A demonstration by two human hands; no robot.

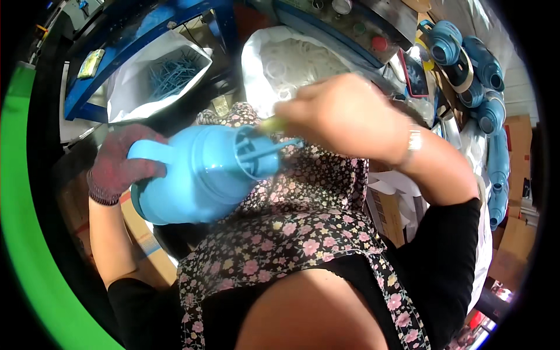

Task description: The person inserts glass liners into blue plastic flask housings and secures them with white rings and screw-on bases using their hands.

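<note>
A light-blue plastic jug (201, 181) with a side handle lies tilted across my lap, its mouth facing right. My left hand (119, 166), in a dark red knitted glove, is closed round the jug's handle. A blue plastic spoke-like piece (271, 150) sticks out of the open mouth. Bare and blurred by motion, my right hand (344, 116) is closed just above the mouth. From its fingers shows the end of a small yellow-green thing (272, 123), whose kind I cannot make out.
A white sack (129, 93) holding thin blue plastic strips stands at the far left. Beside it, another white sack (255, 70) holds clear rings. Several blue jugs (446, 46) are heaped at the right, near a red-edged phone (415, 74). A machine with a red button (379, 44) stands behind.
</note>
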